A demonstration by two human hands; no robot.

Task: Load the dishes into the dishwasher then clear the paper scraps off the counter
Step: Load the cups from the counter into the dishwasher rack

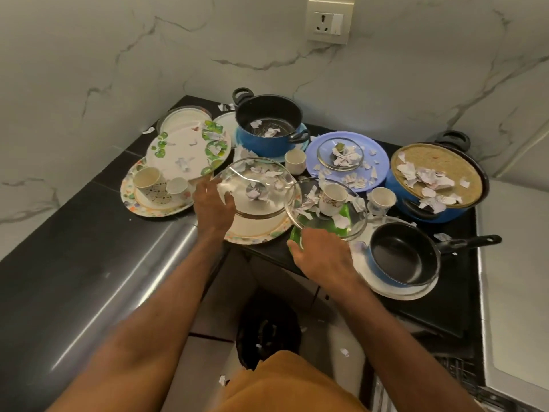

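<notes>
Dishes strewn with paper scraps (427, 176) crowd the black counter (74, 263). My left hand (212, 203) grips the left rim of a large glass bowl (261, 179) that sits on a floral plate (258, 233), thumb over the rim. My right hand (320, 257) lies with relaxed fingers at the near rim of a second glass bowl (353, 221), which holds a cup (331, 199) and stands on a green plate (295, 233). Around them are a blue pot (267, 126), a black frying pan (404, 254) and a blue plate (377, 156).
A stack of floral plates with two cups (148, 179) sits at the left. A second blue pot under a woven mat (436, 165) stands at the right. A dark bin bag (267, 331) lies on the floor below. A dishwasher rack (454, 370) shows at the lower right.
</notes>
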